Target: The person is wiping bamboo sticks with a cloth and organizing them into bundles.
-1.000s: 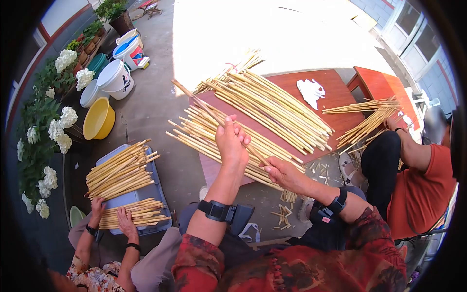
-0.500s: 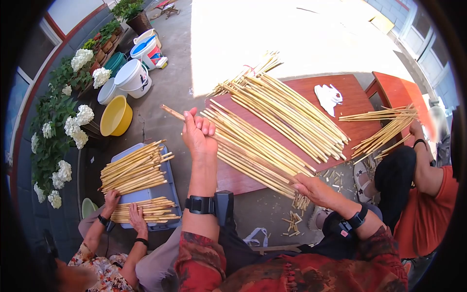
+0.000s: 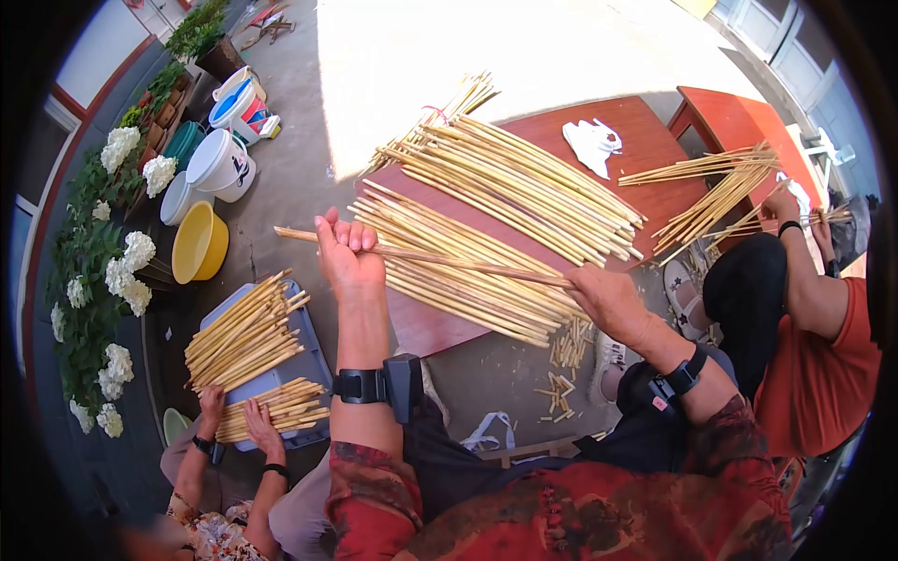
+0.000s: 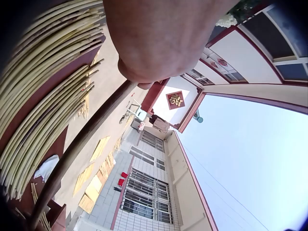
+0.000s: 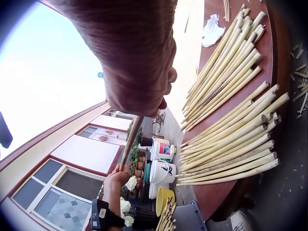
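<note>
A long brownish cane stick [image 3: 468, 265] spans my two hands above the table, its thin tip jutting out beyond my left hand. My left hand [image 3: 354, 259], palm turned up, holds it with curled fingers near that tip. At the other end my right hand [image 3: 610, 301] grips the stick from above. Just beneath lies a row of pale yellow canes [image 3: 468, 294] on the red-brown table [image 3: 421, 327]. From the right wrist view, the stick [image 5: 131, 144] runs away toward my left hand [image 5: 114, 185].
A second cane row [image 3: 533, 187] and a white cloth [image 3: 591, 145] lie farther back. At left, another person's hands [image 3: 265, 430] rest on canes over a grey-blue tray [image 3: 313, 348]. A person in orange [image 3: 814, 374] sits at right. Cut pieces [image 3: 558, 397] litter the ground.
My hands have moved apart along the stick, the left one shifting leftward and the right one rightward. The stick has swung from a steep slant to nearly level in the head view.
</note>
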`<state>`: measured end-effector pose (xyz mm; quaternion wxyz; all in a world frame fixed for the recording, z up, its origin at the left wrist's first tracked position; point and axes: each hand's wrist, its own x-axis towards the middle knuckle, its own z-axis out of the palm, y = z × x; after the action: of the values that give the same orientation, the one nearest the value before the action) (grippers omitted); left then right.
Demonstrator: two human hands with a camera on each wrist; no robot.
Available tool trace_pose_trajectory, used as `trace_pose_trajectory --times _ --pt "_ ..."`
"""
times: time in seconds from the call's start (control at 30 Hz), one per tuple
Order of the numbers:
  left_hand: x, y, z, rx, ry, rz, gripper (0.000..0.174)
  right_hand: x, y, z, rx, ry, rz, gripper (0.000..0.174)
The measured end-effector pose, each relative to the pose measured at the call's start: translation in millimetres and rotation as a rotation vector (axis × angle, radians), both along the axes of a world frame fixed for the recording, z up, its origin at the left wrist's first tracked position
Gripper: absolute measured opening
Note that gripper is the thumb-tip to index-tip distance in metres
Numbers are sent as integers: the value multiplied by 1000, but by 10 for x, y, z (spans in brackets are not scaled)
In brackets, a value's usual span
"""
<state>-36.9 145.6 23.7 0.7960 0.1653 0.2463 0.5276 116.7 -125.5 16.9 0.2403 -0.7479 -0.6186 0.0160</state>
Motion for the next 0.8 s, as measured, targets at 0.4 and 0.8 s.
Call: trace_pose_trajectory --times 0.4,0.8 --pt "358 -551 -63 13 88 -291 22 -158 198 -137 -240 976 36 23" --pt "-7 -63 35 107 7 89 29 -176 -21 -111 -588 1181 144 24"
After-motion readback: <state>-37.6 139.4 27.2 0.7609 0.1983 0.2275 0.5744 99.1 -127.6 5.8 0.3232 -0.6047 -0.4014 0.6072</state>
